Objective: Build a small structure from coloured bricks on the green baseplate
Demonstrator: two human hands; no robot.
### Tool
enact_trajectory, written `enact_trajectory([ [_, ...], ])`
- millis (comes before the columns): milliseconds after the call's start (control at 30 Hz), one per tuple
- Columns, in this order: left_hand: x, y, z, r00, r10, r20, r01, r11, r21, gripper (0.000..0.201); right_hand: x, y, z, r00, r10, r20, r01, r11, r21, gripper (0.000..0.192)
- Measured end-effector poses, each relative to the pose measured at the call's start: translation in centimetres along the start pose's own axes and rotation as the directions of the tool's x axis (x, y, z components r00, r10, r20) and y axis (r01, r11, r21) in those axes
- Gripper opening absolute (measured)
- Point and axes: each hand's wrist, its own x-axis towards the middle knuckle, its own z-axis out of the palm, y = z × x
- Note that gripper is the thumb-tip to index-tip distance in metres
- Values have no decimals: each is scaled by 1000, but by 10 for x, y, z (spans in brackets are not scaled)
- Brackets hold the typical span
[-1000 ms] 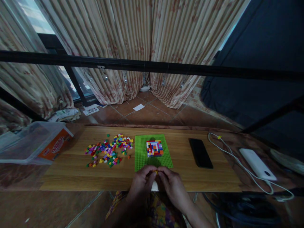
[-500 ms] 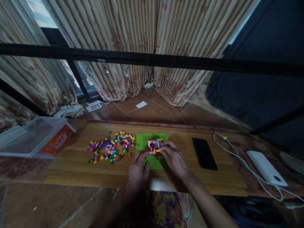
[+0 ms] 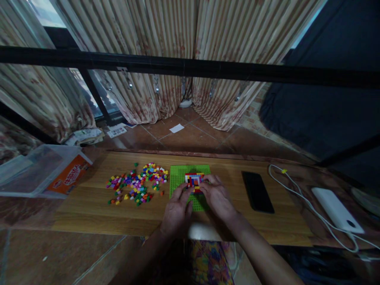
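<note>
table (image 3: 89, 206): long wooden top, everything sits on it
clear bin (image 3: 38, 170): far left end, orange label on its side
green baseplate (image 3: 178, 178): middle of the table, right in front of the person
phone (image 3: 257, 191): dark, lying flat to the right of the baseplate
power bank (image 3: 337, 204): white, far right, white cable looped beside it
loose bricks (image 3: 138, 184): colourful scatter just left of the baseplate
brick block (image 3: 193, 180): multicoloured square build on the baseplate
left hand (image 3: 177, 209): palm down on the baseplate's near edge, fingers spread toward the block, nothing pinched that I can see
right hand (image 3: 218, 197): fingertips pressed on the block's right side, pinching nothing separate as far as I can see
</note>
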Motion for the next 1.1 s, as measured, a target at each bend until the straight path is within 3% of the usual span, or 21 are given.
enact_trajectory([
  [200, 2, 1, 1, 996, 59, 67, -70, 981, 182, 47, 1, -2, 2, 999, -38, 23, 40, 991, -127, 25],
  [300, 3, 3, 1, 993, 47, 105, -74, 959, 273, 48, -2, -1, 7, 999, -2, -43, 0, 999, -44, 26],
  [400, 2, 4, 1, 990, 31, 141, -76, 942, 327, 50, -9, 3, 11, 985, 90, -145, -66, 985, 162, 21],
  [500, 2, 5, 1, 985, 21, 174, -80, 938, 336, 53, -18, 9, 19, 917, 346, -197, -234, 868, 437, 24],
  [567, 1, 6, 1, 982, 7, 189, -71, 940, 335, 54, -21, 13, 27, 833, 530, -156, -355, 730, 584, 35],
  [633, 1, 7, 2, 981, -6, 195, -61, 940, 335, 54, -20, 14, 35, 777, 623, -88, -416, 614, 671, 43],
  [767, 1, 6, 4, 980, -13, 198, -58, 935, 349, 57, -13, 9, 47, 778, 628, -12, -411, 524, 746, 43],
  [967, 2, 5, 9, 975, -38, 221, -55, 913, 403, 56, -9, 1, 51, 757, 653, -28, -401, 497, 770, 33],
  [1100, 2, 5, 9, 978, -47, 205, -26, 940, 339, 58, -9, 1, 49, 736, 676, -18, -409, 466, 785, 36],
])
